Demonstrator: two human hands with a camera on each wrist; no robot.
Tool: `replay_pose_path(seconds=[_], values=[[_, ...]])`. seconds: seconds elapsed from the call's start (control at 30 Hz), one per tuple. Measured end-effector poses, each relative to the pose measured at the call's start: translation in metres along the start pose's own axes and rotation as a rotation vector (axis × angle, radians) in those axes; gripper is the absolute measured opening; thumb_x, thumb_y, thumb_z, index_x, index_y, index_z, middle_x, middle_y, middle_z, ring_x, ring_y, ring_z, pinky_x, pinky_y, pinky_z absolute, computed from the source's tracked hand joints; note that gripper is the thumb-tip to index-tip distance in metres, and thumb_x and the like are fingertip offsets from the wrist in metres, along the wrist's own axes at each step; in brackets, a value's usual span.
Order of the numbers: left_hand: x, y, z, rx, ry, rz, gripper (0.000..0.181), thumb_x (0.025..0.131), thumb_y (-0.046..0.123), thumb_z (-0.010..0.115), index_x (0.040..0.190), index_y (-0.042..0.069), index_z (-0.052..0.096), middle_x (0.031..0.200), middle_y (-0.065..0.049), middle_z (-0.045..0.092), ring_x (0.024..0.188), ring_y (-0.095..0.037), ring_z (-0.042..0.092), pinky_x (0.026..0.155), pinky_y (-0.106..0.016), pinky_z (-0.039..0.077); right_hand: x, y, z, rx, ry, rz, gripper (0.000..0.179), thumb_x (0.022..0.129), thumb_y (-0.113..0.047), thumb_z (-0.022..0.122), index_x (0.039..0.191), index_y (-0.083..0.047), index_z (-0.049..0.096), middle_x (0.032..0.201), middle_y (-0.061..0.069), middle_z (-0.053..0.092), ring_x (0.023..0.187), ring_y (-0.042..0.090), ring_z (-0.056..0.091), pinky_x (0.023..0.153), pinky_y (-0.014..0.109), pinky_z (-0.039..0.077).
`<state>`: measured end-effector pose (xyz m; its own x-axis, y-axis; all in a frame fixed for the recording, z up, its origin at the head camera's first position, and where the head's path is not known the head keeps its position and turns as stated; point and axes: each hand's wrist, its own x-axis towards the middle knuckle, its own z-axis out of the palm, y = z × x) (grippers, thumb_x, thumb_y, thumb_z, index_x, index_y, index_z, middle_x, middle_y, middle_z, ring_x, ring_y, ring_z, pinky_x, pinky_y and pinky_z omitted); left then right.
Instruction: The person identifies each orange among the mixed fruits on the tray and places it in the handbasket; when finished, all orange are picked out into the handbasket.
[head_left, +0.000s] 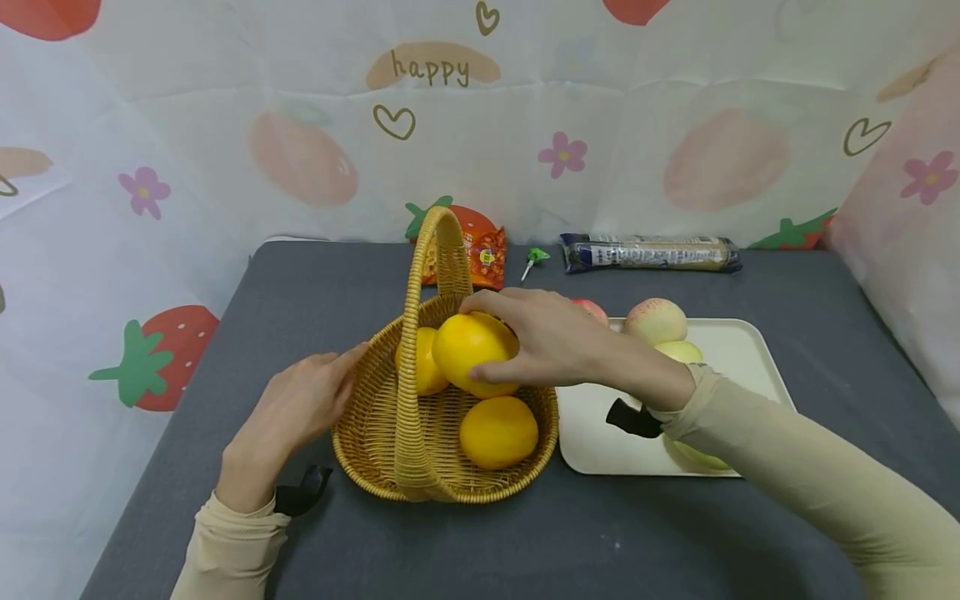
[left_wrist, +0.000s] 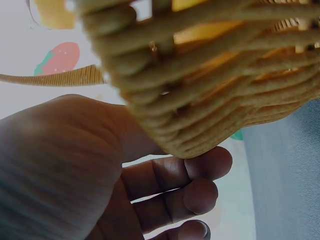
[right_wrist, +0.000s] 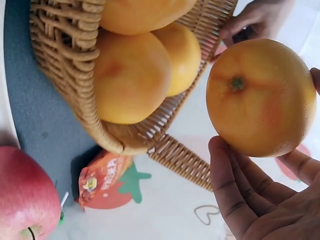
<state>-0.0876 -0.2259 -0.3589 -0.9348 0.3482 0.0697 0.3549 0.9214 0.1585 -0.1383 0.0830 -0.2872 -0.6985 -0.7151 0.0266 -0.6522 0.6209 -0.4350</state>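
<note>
My right hand (head_left: 551, 337) holds a yellow-orange orange (head_left: 472, 346) above the wicker basket (head_left: 367, 454), thumb on one side and fingers on the other. The right wrist view shows the green stem spot of this held orange (right_wrist: 260, 100), apart from the fruit below. Inside the basket lie more oranges, one at the near right (head_left: 498, 433) and another partly behind the handle; the right wrist view shows three in there. On the basket's left rim, my left hand (head_left: 300, 408) pinches the wicker between thumb and index finger, its other fingers loosely bent.
Right of the basket lies a white tray (head_left: 600, 446) with a peach (head_left: 656, 321), pale green fruit (head_left: 678, 350) and a red apple (right_wrist: 25, 195) near its back left corner. Along the back are an orange snack bag (head_left: 489, 257), a green lollipop (head_left: 536, 256) and a long wrapped package (head_left: 651, 253).
</note>
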Motion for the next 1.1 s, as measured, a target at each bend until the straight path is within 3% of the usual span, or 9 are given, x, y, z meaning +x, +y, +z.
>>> replay_pose_path(seconds=[0.2,0.3,0.4,0.57,0.7,0.87,1.1], values=[[0.000,0.001,0.000,0.000,-0.007,-0.009,0.041,0.097,0.014,0.056,0.138,0.006,0.056,0.095,-0.013,0.071,0.076,-0.024,0.063,0.068,-0.045,0.055,0.006,-0.008,0.007,-0.015,-0.020,-0.030,0.060,0.084,-0.050,0.067,0.136,-0.028,0.050,0.120,0.000,0.062,0.090,0.017,0.059,0.075,0.033,0.048],[0.000,0.000,0.001,-0.001,-0.011,-0.016,0.041,0.097,0.014,0.056,0.138,0.006,0.056,0.094,-0.012,0.070,0.073,-0.023,0.061,0.066,-0.043,0.054,0.009,-0.016,0.012,-0.071,-0.010,-0.094,0.062,0.083,-0.051,0.068,0.137,-0.026,0.051,0.117,0.000,0.061,0.086,0.015,0.057,0.071,0.031,0.047],[0.000,0.000,0.001,-0.002,-0.013,-0.018,0.041,0.097,0.014,0.057,0.137,0.006,0.056,0.095,-0.013,0.071,0.072,-0.022,0.061,0.066,-0.043,0.054,0.012,-0.023,0.019,-0.174,0.028,-0.219,0.062,0.082,-0.052,0.069,0.134,-0.023,0.054,0.113,0.001,0.061,0.087,0.015,0.057,0.069,0.030,0.048],[0.001,0.001,0.001,-0.007,-0.024,-0.024,0.041,0.097,0.015,0.057,0.137,0.007,0.056,0.086,-0.009,0.067,0.067,-0.019,0.056,0.062,-0.039,0.052,0.019,-0.032,0.031,-0.349,0.130,-0.460,0.055,0.082,-0.052,0.070,0.125,-0.020,0.060,0.115,0.005,0.061,0.099,0.019,0.060,0.083,0.033,0.052],[0.001,0.001,0.001,-0.011,-0.025,-0.024,0.041,0.097,0.015,0.058,0.137,0.007,0.056,0.081,-0.007,0.065,0.065,-0.017,0.054,0.060,-0.036,0.050,0.022,-0.036,0.040,-0.480,0.156,-0.597,0.057,0.082,-0.052,0.070,0.131,-0.025,0.061,0.111,0.004,0.064,0.100,0.020,0.060,0.088,0.033,0.050],[0.001,0.001,0.001,-0.015,-0.023,-0.027,0.042,0.097,0.016,0.058,0.137,0.007,0.056,0.082,-0.007,0.066,0.064,-0.016,0.054,0.060,-0.036,0.051,0.023,-0.040,0.048,-0.575,0.115,-0.662,0.052,0.086,-0.052,0.067,0.132,-0.030,0.059,0.110,0.002,0.066,0.104,0.021,0.059,0.093,0.034,0.048],[0.001,0.001,0.001,-0.010,-0.018,-0.022,0.042,0.097,0.016,0.058,0.137,0.006,0.056,0.077,-0.006,0.062,0.063,-0.016,0.053,0.058,-0.035,0.049,0.026,-0.046,0.056,-0.653,0.065,-0.679,0.041,0.095,-0.050,0.056,0.130,-0.031,0.055,0.129,0.003,0.063,0.122,0.019,0.057,0.102,0.035,0.044]])
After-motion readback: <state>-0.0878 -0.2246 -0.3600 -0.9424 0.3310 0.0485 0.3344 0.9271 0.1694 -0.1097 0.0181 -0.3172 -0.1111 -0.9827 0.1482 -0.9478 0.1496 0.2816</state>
